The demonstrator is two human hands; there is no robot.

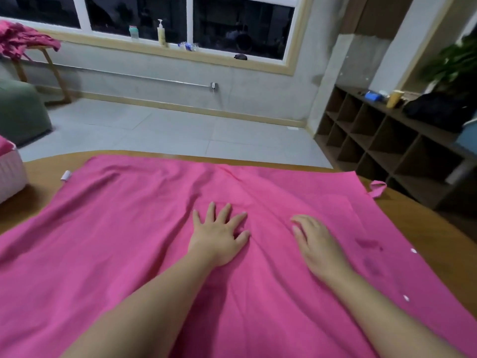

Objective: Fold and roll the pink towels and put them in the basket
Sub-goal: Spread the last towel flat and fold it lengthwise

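A large pink towel (116,228) lies spread flat over the wooden table (426,228), with a few creases near its middle. My left hand (219,236) rests palm down on the towel's centre, fingers straight and spread. My right hand (317,244) lies flat on the cloth just to its right, fingers straight. A hanging loop (376,188) sticks out at the towel's far right corner and a white label (65,175) at its far left corner. The white ribbed basket (10,174) stands at the table's left edge with pink cloth in it.
More pink towels (23,40) are heaped on a wooden stool at the back left. A green seat (20,112) stands on the left, and a dark cubby shelf (387,148) on the right. Grey tiled floor lies beyond the table's far edge.
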